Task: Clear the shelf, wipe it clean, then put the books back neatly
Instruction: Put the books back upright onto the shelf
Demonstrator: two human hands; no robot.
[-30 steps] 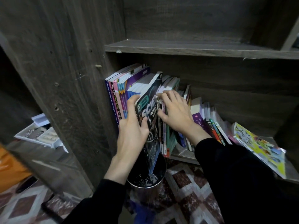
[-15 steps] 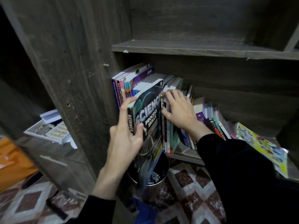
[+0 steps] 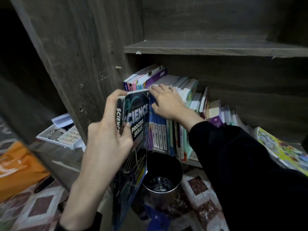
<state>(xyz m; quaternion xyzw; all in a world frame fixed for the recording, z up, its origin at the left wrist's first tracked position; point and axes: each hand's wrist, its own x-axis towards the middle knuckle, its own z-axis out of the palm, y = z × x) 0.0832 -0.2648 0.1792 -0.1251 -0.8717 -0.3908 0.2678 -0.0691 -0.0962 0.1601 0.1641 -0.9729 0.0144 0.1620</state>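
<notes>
Step in hand, as judged: clearing. Left hand (image 3: 106, 135) is gripping one Science Process Skills book (image 3: 135, 129), thumb on cover and fingers round the spine, holding it out in front of the shelf (image 3: 194, 162), near one metal bin (image 3: 162, 185). Right hand (image 3: 166, 102) is lying flat-fingered on the upright row (image 3: 166, 135), grasping nothing. Row is numbering well over a dozen, exact count unreadable. One magazine (image 3: 280, 147) is lying flat at right. Next move is likely calling for setting the book aside.

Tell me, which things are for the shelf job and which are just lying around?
For the job: Science book gripped by the left hand; right hand resting on the shelved books; shelf.
Just lying about: metal bin, white tray, orange bag.
</notes>
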